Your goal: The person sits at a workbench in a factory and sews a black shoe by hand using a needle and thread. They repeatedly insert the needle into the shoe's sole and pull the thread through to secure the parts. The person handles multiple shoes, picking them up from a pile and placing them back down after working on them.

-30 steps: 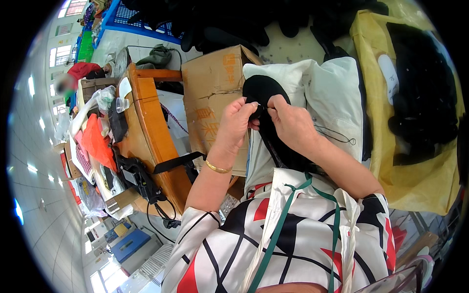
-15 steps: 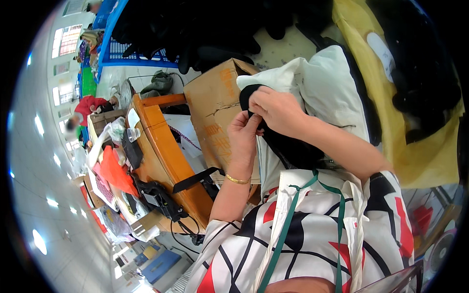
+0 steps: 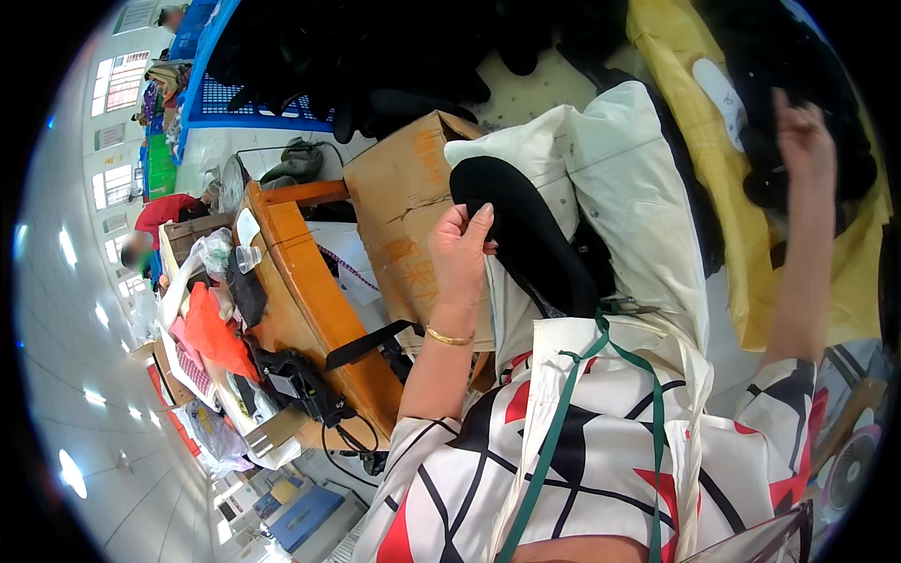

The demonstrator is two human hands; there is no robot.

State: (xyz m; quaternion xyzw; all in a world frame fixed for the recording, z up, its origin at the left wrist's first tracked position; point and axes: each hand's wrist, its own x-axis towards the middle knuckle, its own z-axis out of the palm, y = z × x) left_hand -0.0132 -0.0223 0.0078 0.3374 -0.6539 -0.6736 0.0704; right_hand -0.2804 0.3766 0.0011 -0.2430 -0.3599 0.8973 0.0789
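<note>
My left hand (image 3: pixel 460 246) pinches the edge of a long black insole-shaped piece (image 3: pixel 535 220) between thumb and fingers. The piece hangs slanted, its rounded end up, in front of white cloth-covered cushions or bags (image 3: pixel 629 169). My right hand (image 3: pixel 805 141) is stretched out far to the right, its index finger extended and the others partly bent, with nothing seen in it. It is over a heap of black pieces (image 3: pixel 770 56) on a yellow sheet (image 3: pixel 671 56). A white insole-shaped piece (image 3: pixel 721 103) lies beside that heap.
A brown cardboard box (image 3: pixel 399 202) stands left of my left hand, next to an orange wooden table (image 3: pixel 310 291) with cloths and a black device (image 3: pixel 305 380). More black pieces lie at the top by a blue crate (image 3: pixel 253 113). A person in red (image 3: pixel 164 216) is far left.
My right hand has let go of the black piece and swung right to the black heap. My left hand still holds the piece, which now shows its full length.
</note>
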